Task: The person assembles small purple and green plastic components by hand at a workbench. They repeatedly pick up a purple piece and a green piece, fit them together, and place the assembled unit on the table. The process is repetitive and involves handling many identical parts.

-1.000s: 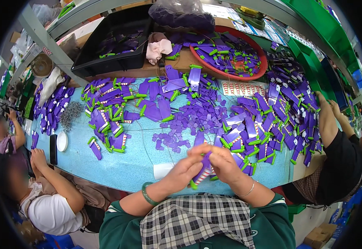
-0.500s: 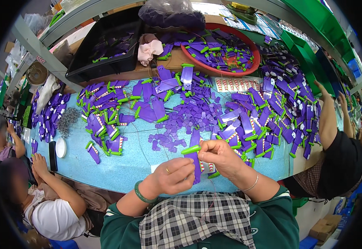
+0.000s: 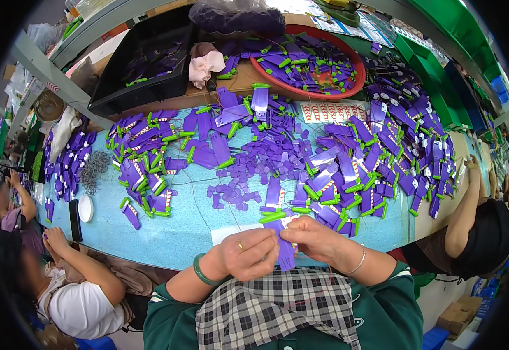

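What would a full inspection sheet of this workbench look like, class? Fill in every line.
Surface: light blue tabletop, mostly covered.
Job's things: purple card with green clip, pinched between both hands.
Clutter: heaps of purple cards; small purple tags; red basin and black tray holding more; white dish.
Grippers: left hand and right hand both closed on the card.
Cables: nothing seen.
Surroundings: green bins; co-workers seated at both sides.
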Tool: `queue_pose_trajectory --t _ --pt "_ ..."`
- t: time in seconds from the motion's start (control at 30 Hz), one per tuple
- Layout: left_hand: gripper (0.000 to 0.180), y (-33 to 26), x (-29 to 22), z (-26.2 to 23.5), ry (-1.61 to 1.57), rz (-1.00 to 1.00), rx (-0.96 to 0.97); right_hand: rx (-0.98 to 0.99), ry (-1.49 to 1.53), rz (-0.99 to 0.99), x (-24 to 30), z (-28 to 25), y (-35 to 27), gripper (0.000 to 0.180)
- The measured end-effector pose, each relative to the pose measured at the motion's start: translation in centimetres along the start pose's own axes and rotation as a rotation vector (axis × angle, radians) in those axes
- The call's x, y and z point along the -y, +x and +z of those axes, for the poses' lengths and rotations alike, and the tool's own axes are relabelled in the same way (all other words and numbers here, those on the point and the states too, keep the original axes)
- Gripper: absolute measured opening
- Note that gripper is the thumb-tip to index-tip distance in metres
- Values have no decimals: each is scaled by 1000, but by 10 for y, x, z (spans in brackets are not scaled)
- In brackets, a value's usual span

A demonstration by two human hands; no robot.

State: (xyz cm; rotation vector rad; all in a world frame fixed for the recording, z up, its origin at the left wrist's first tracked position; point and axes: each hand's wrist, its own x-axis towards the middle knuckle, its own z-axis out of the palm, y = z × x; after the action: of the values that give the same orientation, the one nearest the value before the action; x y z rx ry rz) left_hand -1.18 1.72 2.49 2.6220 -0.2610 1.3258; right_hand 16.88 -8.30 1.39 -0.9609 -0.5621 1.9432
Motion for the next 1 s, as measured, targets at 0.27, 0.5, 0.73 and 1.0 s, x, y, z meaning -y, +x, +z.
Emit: queue_pose_trajectory --t 0.27,0.5,0.73,1.0 --pt "16 -3 3 7 -123 -225 -13 64 -257 -259 4 -19 -23 28" --pt "15 23 25 20 -504 -814 213 -470 -733 -654 -12 -34 -4 21" --pt "18 22 100 42 253 -292 408 -355 -86 -613 -1 -37 0 29" --pt "24 12 53 22 -981 -1247 -138 -581 -570 -779 2 -26 -6 36"
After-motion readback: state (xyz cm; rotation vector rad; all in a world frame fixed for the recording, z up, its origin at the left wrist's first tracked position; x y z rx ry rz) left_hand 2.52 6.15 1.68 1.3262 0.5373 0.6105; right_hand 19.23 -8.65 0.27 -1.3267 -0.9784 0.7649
